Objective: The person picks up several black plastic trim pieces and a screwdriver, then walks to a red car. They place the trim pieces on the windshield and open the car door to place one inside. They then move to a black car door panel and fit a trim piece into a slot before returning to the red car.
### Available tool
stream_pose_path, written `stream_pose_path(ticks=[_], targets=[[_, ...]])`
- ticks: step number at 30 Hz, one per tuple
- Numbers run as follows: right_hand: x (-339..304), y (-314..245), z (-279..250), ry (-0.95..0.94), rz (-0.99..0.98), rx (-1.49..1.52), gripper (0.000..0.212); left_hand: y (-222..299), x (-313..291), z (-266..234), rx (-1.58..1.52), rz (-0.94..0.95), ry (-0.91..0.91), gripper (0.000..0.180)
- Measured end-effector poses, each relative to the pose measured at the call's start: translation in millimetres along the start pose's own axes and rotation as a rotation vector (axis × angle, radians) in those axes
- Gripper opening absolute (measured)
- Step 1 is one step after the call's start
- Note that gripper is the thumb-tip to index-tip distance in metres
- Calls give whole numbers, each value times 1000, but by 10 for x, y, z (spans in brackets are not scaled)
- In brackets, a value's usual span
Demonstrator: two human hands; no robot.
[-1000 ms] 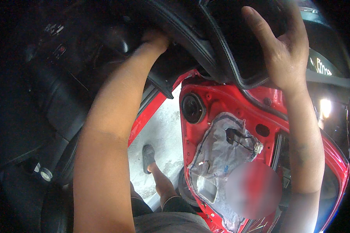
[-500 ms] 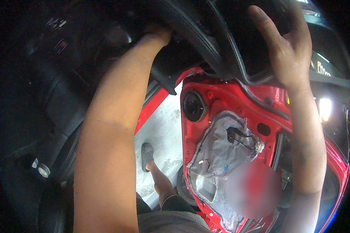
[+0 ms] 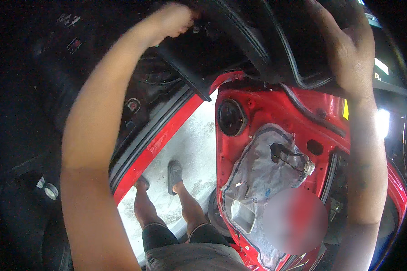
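Note:
My left hand [image 3: 174, 20] is raised at the top, its fingers curled together beside a dark part of the car interior. Whatever is between those fingers, if anything, is hidden. Close to it runs a black trim piece [image 3: 239, 31] with stitched seams. At the upper right my right hand [image 3: 355, 56] lies against the black trim, thumb and fingers spread; the fingertips fade into the dark at the frame's top. Below, between my forearms, stands a red car door [image 3: 273, 106] with its inner side bare, a grey plastic liner sheet [image 3: 262, 176] on it.
A round black speaker [image 3: 232, 117] sits in the door, and a white connector [image 3: 309, 168] hangs at the liner. The red door sill [image 3: 153, 149] crosses diagonally. My feet, in grey shoes [image 3: 174, 176], stand on the pale floor [image 3: 196, 144]. Dark seats fill the left.
My left hand has come up and left out of the dark, now in plain sight with curled fingers. My right hand has shifted slightly right. The view has moved, showing both feet.

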State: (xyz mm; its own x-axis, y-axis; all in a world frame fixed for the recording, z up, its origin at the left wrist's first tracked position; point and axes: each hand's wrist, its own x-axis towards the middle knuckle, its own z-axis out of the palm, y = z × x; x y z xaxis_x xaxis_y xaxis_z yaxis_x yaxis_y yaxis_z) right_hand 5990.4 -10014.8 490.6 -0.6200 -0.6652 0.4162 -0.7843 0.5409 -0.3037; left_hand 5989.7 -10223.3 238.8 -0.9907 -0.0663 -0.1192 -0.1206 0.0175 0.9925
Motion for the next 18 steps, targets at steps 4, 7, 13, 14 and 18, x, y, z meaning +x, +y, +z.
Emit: stream_pose_path(ticks=[4, 7, 13, 14, 18], targets=[[25, -221, -16, -53, 100, 41, 56, -35, -109, -265, -758, -157, -1, 22], [30, 12, -20, -30, -1, 32, 55, 105, -36, -148, -854, -87, 112, 24], [84, 239, 26, -27, -72, 59, 53, -161, 259, 190, -298, 153, 299, 54], [73, 195, 14, -37, -67, 58, 53, -139, 286, 251, -162, 136, 328, 56], [17, -73, 31, -40, -65, -47, 52, -189, 381, 497, 387, 66, 434, 68]])
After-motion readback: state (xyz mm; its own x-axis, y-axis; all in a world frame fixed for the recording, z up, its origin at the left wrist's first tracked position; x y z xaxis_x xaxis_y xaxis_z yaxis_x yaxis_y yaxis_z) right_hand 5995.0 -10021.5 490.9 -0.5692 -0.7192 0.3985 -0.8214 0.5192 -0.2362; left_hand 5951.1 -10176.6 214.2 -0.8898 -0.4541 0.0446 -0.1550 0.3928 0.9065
